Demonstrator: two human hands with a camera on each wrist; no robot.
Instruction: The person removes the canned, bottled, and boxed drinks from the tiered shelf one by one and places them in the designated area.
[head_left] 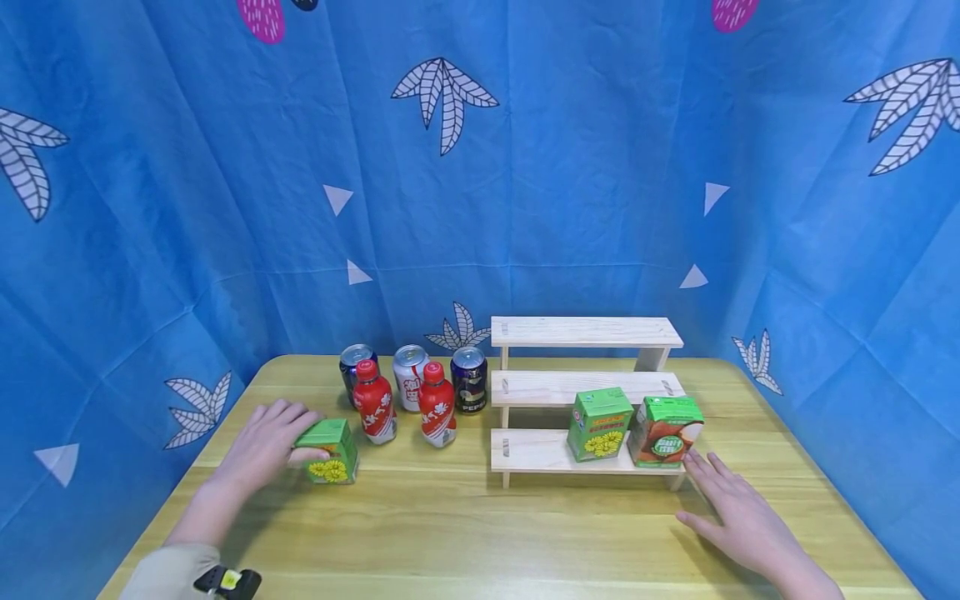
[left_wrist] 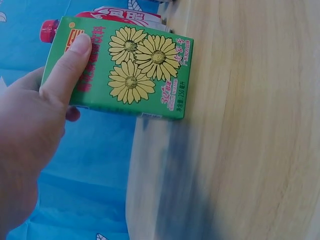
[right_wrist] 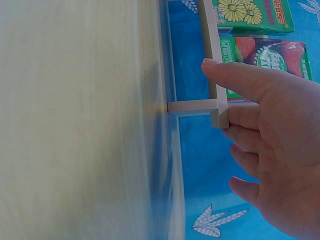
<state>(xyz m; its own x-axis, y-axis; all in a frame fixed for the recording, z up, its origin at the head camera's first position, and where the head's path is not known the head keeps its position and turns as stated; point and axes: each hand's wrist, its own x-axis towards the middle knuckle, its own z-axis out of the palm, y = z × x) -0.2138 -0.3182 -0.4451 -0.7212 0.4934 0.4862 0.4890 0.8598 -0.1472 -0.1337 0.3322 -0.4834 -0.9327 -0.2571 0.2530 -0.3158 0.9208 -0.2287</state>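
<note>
At the left of the table, my left hand (head_left: 264,443) grips a green drink carton with yellow flowers (left_wrist: 135,70), its thumb across the printed front. In the head view that carton (head_left: 333,454) is beside a red bottle. My right hand (head_left: 738,512) is by the right end of the wooden step shelf's (head_left: 536,450) lowest tier, fingers extended and grasping nothing. In the right wrist view its fingertips are at the tier's end; whether they touch it I cannot tell. A similar flowered carton (head_left: 600,425) and a carton with red-brown fruit (head_left: 666,432) stand upright on that tier.
Two red bottles (head_left: 375,402) stand left of the shelf. Behind them are a white can (head_left: 411,377) and two dark cans (head_left: 469,380). The shelf's middle tier (head_left: 540,387) and top tier (head_left: 585,331) rise towards the blue curtain (head_left: 585,208) behind the table.
</note>
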